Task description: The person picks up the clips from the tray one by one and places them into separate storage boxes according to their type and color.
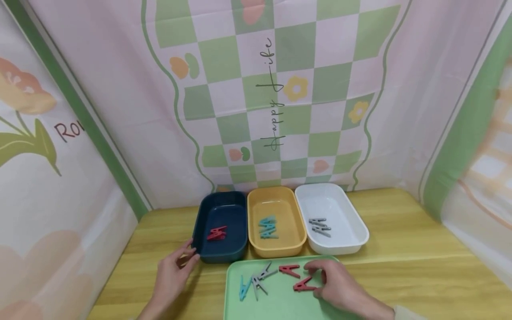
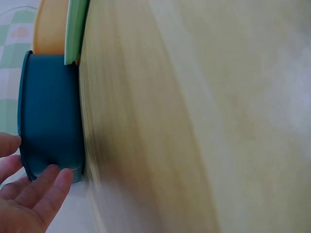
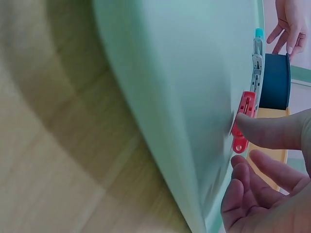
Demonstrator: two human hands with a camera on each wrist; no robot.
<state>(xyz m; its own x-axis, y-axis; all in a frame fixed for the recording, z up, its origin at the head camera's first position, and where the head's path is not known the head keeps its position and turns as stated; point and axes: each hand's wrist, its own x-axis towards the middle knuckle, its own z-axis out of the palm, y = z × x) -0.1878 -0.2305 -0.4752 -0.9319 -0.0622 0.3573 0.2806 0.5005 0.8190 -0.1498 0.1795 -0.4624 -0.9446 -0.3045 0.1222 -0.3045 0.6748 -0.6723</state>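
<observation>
My left hand [image 1: 173, 271] rests its fingertips at the near left corner of the dark blue bin [image 1: 223, 257], fingers loosely bent. Over the green tray [image 1: 276, 306], my right hand [image 1: 339, 284] has thumb and fingers spread apart beside the nearer red clothespin [image 1: 305, 285]. In the right wrist view the thumb overlaps the end of a red clothespin [image 3: 247, 104]. Another red clothespin [image 1: 289, 270] lies just behind it on the tray. Farther left on the tray are a teal clothespin [image 1: 244, 288] and grey clothespins [image 1: 260, 284] crossing each other.
Behind the tray, a yellow bin [image 1: 278, 253] and a white bin [image 1: 340, 250] stand beside the blue one. Red clothespins [image 1: 216, 233] lie in the blue bin, teal clothespins [image 1: 268, 227] in the yellow, grey clothespins [image 1: 320, 227] in the white. A patterned curtain [image 1: 296, 120] hangs behind.
</observation>
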